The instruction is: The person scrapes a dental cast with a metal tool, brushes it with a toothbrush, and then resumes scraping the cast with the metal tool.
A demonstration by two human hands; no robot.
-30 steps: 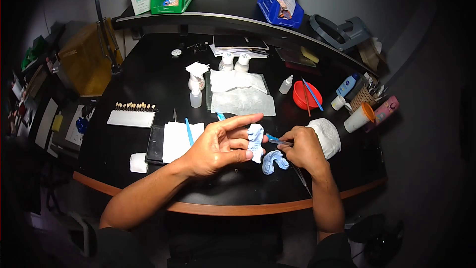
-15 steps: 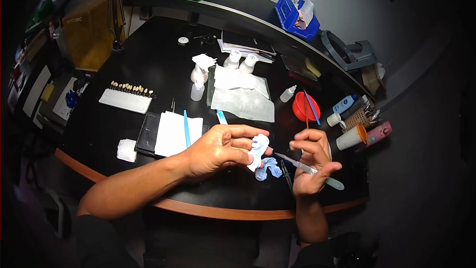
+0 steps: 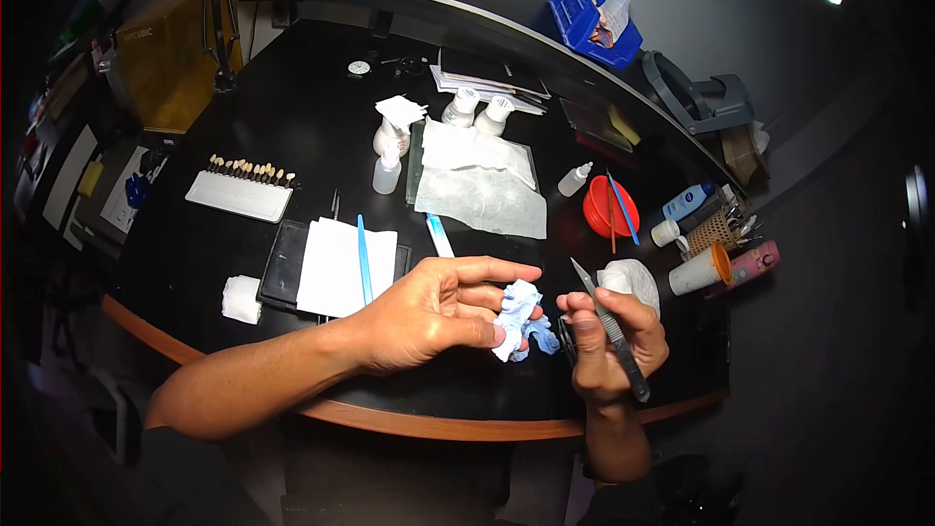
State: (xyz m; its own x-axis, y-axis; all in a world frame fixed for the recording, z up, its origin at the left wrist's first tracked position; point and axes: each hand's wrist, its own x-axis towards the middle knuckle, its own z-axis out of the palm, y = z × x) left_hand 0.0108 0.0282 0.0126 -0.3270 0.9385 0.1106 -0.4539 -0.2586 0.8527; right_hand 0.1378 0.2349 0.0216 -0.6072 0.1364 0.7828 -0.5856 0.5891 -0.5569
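Observation:
My left hand grips a pale blue-white dental cast between thumb and fingers, above the near edge of the black worktable. My right hand is closed around a thin metal scalpel, its blade pointing up and to the left, away from the cast. A second light blue cast piece lies on the table between the two hands. A white plaster lump sits just behind my right hand.
White paper pad with a blue tool lies left of my hand. Tooth shade strip, gauze roll, small white bottles, tissue sheets, red bowl and cups stand around. Shelf bins are behind.
My right hand has closed around the scalpel and turned it, so the blade now points up instead of lying across the open palm. The left hand has kept hold of the cast.

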